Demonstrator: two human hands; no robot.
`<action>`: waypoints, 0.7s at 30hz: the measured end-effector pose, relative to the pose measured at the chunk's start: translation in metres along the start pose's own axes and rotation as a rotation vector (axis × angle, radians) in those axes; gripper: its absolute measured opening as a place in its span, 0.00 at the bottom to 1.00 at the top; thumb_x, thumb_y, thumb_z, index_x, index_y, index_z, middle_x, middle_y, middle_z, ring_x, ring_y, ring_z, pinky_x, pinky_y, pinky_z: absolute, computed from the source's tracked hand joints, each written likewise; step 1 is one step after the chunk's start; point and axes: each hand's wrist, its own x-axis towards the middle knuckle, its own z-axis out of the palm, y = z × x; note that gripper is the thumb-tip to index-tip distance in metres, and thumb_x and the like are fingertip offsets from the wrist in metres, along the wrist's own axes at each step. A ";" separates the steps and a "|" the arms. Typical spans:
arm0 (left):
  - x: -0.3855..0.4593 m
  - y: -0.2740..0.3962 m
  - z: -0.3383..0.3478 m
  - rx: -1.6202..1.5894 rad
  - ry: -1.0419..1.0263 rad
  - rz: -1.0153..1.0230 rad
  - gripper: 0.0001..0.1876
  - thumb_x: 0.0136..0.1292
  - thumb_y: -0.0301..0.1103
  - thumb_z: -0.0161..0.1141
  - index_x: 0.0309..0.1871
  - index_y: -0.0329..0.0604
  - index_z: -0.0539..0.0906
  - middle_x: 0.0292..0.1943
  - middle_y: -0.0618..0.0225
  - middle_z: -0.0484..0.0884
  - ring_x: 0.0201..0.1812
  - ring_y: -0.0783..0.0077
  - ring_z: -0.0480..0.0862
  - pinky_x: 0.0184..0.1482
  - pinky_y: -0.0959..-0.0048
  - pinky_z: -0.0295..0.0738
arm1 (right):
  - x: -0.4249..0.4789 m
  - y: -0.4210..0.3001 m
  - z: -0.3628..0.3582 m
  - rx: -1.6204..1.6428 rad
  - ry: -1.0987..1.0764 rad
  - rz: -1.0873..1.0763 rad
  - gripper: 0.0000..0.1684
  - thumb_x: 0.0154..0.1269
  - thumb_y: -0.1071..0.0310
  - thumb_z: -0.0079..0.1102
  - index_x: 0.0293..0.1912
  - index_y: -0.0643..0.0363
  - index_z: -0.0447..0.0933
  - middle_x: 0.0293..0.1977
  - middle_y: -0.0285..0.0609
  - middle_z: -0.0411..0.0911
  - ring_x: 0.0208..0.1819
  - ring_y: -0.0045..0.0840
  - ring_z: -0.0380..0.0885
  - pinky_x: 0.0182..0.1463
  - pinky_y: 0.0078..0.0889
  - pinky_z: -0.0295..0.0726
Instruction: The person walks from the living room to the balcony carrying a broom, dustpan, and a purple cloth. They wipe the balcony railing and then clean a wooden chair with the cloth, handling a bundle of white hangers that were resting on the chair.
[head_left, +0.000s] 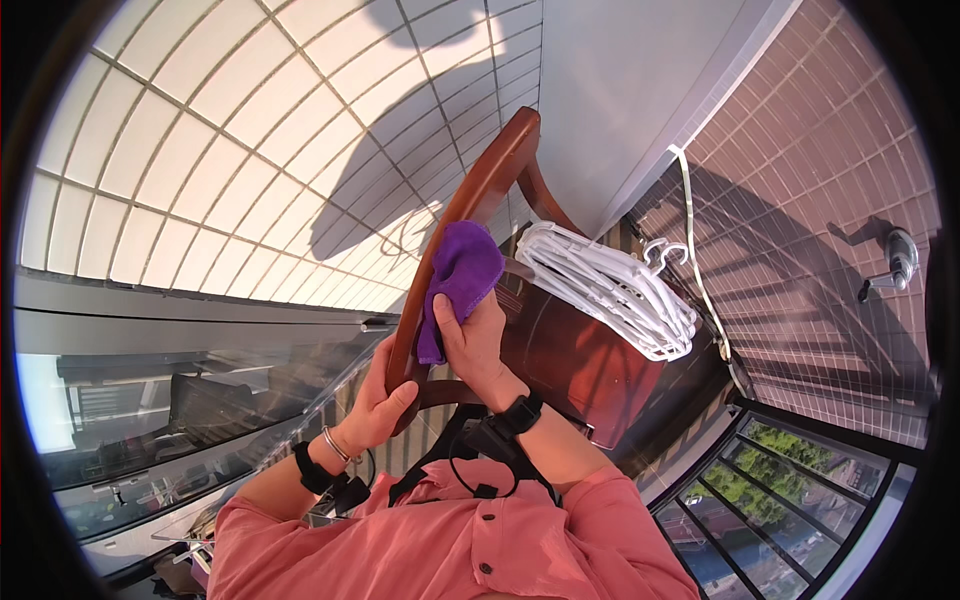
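Note:
Before me stands a reddish-brown wooden armchair (487, 172) with a curved top rail. My left hand (379, 397) grips the rail's near left end, thumb on one side and fingers wrapped out of sight. A purple microfibre cloth (465, 262) is bunched in my right hand (476, 341) and pressed against the rail further along. My right thumb lies on top of the cloth; its other fingers are mostly hidden beneath it. On the chair seat (592, 375) rests a stack of white plastic clothes hangers (607, 289), hooks pointing to the right.
A white tiled wall (247, 150) rises just beyond the chair's back. On the left is a glass window or sliding door (225, 405). A metal crank fixture (896, 259) juts from the right-hand tiled wall, above a black railing (780, 480). A white cable (697, 247) runs down the corner.

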 end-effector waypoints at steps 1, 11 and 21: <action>0.000 0.000 -0.001 0.016 -0.004 0.008 0.36 0.70 0.41 0.54 0.72 0.34 0.49 0.65 0.63 0.64 0.63 0.72 0.64 0.66 0.71 0.56 | 0.005 0.020 0.000 -0.070 -0.013 0.059 0.22 0.67 0.57 0.57 0.55 0.60 0.70 0.48 0.55 0.75 0.45 0.51 0.77 0.45 0.43 0.76; 0.005 0.006 -0.005 0.118 -0.058 -0.046 0.37 0.69 0.39 0.55 0.71 0.34 0.48 0.60 0.63 0.66 0.59 0.73 0.66 0.62 0.72 0.60 | -0.022 0.168 -0.063 -0.603 -0.181 0.702 0.28 0.68 0.45 0.51 0.55 0.58 0.71 0.41 0.58 0.79 0.41 0.53 0.79 0.42 0.49 0.77; 0.005 0.008 -0.008 0.227 -0.084 0.048 0.36 0.67 0.33 0.55 0.71 0.31 0.48 0.63 0.59 0.64 0.62 0.69 0.64 0.66 0.72 0.56 | 0.147 0.014 -0.008 -0.377 -0.102 -0.333 0.28 0.51 0.58 0.63 0.53 0.52 0.75 0.56 0.53 0.62 0.59 0.54 0.58 0.66 0.64 0.50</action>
